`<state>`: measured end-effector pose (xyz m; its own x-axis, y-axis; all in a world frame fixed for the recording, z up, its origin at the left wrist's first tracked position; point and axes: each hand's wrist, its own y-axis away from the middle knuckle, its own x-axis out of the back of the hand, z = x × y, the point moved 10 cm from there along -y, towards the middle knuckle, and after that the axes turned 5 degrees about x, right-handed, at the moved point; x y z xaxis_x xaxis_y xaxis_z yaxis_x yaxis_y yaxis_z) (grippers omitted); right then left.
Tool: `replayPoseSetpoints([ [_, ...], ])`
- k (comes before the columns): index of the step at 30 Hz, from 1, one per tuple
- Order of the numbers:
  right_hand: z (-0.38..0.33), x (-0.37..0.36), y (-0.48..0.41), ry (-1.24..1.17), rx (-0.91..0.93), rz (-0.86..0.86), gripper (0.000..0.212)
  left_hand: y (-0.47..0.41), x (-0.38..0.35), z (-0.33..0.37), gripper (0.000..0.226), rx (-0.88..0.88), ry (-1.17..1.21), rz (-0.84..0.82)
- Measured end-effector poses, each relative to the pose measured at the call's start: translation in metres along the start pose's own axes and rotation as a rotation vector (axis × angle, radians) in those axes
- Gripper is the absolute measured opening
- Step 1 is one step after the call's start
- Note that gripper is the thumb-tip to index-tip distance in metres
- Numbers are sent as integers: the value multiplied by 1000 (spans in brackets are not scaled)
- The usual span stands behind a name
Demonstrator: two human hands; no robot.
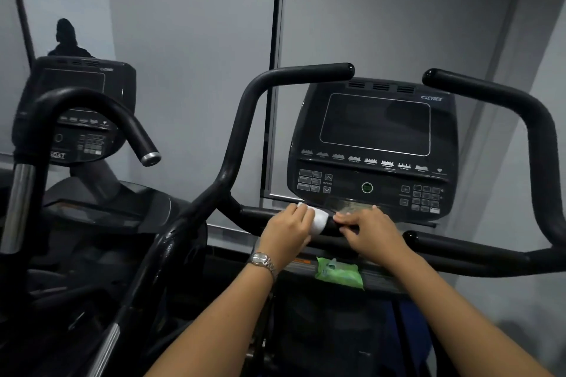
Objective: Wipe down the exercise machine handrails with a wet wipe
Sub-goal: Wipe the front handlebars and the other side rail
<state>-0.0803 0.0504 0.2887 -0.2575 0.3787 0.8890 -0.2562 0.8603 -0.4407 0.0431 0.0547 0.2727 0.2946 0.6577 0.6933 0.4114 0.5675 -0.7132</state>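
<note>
A white wet wipe (319, 220) is wrapped over the black crossbar (254, 216) just below the console. My left hand (286, 231), with a watch on its wrist, grips the wipe and the bar. My right hand (369, 231) lies on the bar just to the right, fingertips touching the wipe's edge. The black left handrail (245, 119) curves up and over to the console top. The right handrail (539, 131) mirrors it. A lower right bar (465, 249) runs out past my right wrist.
The console (375, 144) with a dark screen and buttons stands right behind the crossbar. A green wipes packet (338, 272) lies on the ledge under my hands. A second machine (76, 113) with its own curved handle stands at the left. Grey wall behind.
</note>
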Motion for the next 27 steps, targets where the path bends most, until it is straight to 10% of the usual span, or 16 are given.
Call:
replayPoseSetpoints([
  [12, -3, -3, -3, 18, 18, -52, 34, 37, 13, -89, 44, 409, -8, 32],
  [21, -6, 3, -3, 23, 4, -21, 28, 13, 5, -18, 51, 188, 135, -68],
  [27, -8, 7, 1, -3, -30, -28, 28, 36, 22, -79, 22, 509, 99, -51],
])
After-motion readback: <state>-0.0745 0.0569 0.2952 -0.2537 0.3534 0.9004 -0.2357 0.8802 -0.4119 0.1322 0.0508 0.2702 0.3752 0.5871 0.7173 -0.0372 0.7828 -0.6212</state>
